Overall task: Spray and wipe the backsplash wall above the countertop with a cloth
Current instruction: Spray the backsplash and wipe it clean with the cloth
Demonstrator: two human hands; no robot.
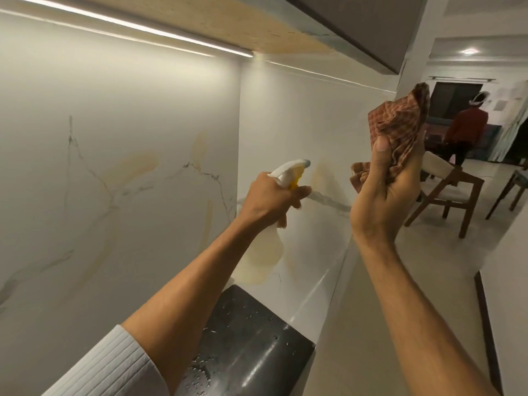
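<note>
My left hand [271, 198] grips the spray bottle [263, 258] by the neck; light, probably part-full. Right hand [383, 192], just beside it, clutches the limp cloth [400, 124].

L hand [271, 202], R hand [384, 195] up, curled

A bright light strip [128, 27] at eleven o'clock washes the wall [128, 124] in warm glare; a ceiling lamp [468, 51] glows at two o'clock. Straight lines bow toward the edges.

Wooden chair [445, 192], person in red [467, 124] beyond
</note>
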